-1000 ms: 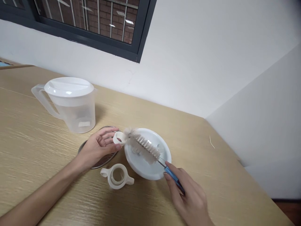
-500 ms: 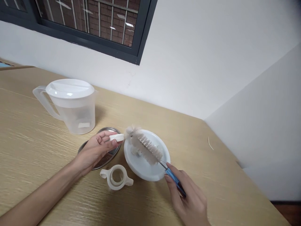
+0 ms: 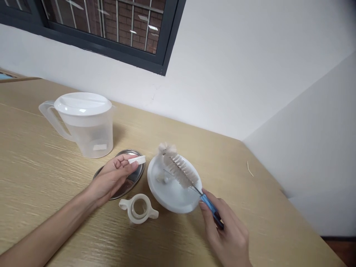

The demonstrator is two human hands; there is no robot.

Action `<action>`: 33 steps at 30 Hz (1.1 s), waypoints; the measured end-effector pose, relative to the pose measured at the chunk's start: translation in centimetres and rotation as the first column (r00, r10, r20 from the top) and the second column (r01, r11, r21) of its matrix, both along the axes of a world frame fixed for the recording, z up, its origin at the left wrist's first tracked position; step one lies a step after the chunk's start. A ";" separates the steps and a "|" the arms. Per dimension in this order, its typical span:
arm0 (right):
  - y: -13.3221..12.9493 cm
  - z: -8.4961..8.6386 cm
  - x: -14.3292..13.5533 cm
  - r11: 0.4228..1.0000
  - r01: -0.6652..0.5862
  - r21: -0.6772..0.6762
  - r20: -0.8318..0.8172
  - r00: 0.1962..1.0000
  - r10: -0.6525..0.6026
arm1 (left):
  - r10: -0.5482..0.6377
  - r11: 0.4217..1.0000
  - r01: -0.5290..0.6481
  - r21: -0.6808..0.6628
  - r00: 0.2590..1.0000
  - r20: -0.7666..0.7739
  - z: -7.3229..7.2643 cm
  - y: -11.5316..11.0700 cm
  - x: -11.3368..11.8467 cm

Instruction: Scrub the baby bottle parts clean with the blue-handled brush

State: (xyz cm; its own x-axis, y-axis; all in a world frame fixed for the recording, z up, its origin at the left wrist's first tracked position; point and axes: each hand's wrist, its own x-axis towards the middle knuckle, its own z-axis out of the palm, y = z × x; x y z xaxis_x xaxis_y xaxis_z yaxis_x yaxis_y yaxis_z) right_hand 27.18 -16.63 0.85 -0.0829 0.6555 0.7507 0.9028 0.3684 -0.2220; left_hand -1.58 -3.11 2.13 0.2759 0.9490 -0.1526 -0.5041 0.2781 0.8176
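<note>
My left hand (image 3: 115,176) pinches a small white ring-shaped cap (image 3: 137,160) above a round metal tray (image 3: 130,184). In my right hand (image 3: 226,230) is a bottle brush (image 3: 180,168), gripped by its blue handle, with its pale bristles over a white bowl (image 3: 154,193). The brush head points up and left, apart from the cap. Inside the bowl lie small clear pieces (image 3: 162,178), partly covered by the brush and too unclear to name. Between my hands stands a two-handled baby bottle (image 3: 139,209) with its mouth uncovered.
A translucent lidded pitcher (image 3: 90,128) stands at the back left, its handle to the left. A thin pale strip (image 3: 250,168) lies on the wooden table (image 3: 267,218) at the right. Behind are a white wall and a barred window (image 3: 111,26).
My right hand has drawn the brush to the right, so its bristle tip has come away from the cap. My left hand and the cap have hardly moved.
</note>
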 end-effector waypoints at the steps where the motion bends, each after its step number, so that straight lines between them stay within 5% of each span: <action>1: 0.0 0.1 0.0 1.000 0.000 0.003 0.000 1.000 0.000 | -0.001 1.000 0.001 0.001 1.000 0.009 0.0 0.0 0.0; 18: -0.1 0.0 -0.1 1.000 -0.010 -0.016 -0.011 1.000 0.010 | -0.061 0.998 0.063 -0.026 0.996 0.065 0.5 -0.3 -0.1; 26: -0.3 -0.5 -0.1 0.996 -0.088 0.009 -0.006 0.996 0.088 | -0.155 0.970 0.177 0.165 0.978 -0.136 0.1 -0.3 -0.4; 33: 0.0 -0.2 0.0 0.995 -0.084 -0.052 0.010 0.996 0.085 | -0.163 0.964 0.192 0.183 0.973 -0.165 0.0 -0.3 -0.4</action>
State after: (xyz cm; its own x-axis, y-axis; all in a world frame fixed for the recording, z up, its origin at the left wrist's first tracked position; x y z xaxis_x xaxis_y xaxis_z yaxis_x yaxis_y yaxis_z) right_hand 27.13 -16.61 0.65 -0.1484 0.6837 0.7145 0.8715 0.4319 -0.2323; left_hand -2.03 -3.37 2.11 0.4310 0.9021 -0.0202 -0.3308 0.1788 0.9266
